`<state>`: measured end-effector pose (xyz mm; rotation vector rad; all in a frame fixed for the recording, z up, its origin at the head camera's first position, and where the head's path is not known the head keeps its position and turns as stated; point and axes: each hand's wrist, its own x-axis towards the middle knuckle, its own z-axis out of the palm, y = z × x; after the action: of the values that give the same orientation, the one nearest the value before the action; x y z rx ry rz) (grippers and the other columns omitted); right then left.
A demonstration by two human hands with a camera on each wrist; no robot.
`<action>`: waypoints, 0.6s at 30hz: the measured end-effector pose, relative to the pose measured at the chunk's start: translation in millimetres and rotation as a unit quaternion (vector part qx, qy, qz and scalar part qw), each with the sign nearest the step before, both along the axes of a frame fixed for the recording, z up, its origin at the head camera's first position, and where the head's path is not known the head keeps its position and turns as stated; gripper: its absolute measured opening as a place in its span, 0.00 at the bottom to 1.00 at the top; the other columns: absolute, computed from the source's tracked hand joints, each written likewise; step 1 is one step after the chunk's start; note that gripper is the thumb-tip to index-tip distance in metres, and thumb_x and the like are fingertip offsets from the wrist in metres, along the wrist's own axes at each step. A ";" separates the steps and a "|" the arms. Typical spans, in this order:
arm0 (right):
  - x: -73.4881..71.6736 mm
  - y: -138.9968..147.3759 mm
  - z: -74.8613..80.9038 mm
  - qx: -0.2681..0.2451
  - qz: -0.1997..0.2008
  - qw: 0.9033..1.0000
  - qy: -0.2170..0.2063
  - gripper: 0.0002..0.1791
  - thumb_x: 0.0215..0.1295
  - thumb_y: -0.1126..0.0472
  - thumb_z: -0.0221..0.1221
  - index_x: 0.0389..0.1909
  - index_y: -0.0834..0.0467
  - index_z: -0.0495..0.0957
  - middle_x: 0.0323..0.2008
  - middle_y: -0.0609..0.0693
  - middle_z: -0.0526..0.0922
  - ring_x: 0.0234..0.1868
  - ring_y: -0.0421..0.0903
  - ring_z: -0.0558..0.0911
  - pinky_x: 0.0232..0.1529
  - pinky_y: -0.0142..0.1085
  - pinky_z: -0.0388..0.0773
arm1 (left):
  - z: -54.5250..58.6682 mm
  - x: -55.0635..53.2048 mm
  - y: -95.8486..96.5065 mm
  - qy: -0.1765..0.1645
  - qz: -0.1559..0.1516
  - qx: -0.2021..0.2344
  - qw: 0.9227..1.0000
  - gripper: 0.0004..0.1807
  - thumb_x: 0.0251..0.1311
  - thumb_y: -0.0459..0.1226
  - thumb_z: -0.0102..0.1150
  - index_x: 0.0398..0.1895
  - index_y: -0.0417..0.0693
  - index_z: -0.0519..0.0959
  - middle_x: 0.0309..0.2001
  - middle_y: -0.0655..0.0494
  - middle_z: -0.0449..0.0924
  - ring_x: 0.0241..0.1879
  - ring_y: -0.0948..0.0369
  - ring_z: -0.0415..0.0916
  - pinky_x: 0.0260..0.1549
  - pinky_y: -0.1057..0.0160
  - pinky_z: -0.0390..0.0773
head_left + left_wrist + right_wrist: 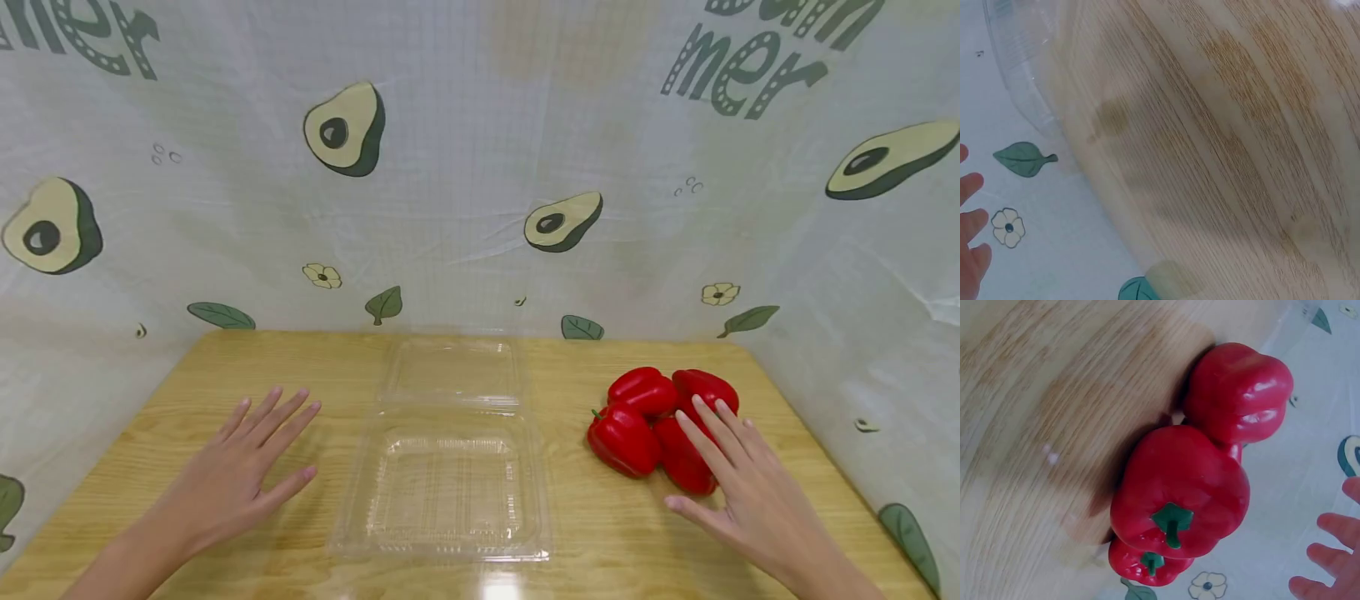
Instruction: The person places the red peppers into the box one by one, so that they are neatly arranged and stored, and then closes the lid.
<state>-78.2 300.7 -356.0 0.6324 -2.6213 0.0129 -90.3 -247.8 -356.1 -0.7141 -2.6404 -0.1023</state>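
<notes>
You're holding your bare left hand [232, 482] spread beside a clear, rectangular, unfolded plastic container [446, 483]; four glossy red bell peppers [675, 450] are clustering rightward on the yellowish wood-grain surface [577, 533], your spread right hand [750, 500] partly covering them.

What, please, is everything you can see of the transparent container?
The container looks like thin, transparent plastic, with a roughly rectangular, ribbed base and an apparently joined lid. It lies open on the wooden table, holding nothing, the base in front, the lid folded back towards the patterned backdrop. Neither of the hands touches it.
</notes>
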 end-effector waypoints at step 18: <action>4.2 0.3 0.1 -0.067 -0.019 0.998 -0.002 0.55 0.36 0.36 0.69 0.66 0.57 0.62 0.65 0.59 0.63 0.66 0.59 0.60 0.71 0.31 0.34 | -3.6 3.9 12.0 -0.052 0.010 0.048 0.997 0.36 0.60 0.50 0.55 0.71 0.60 0.55 0.68 0.50 0.61 0.71 0.52 0.50 0.69 0.71 0.28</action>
<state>-74.0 301.0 -355.9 0.5354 -2.6087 0.1766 -86.4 -235.8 -359.8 -0.6663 -2.7188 -0.2650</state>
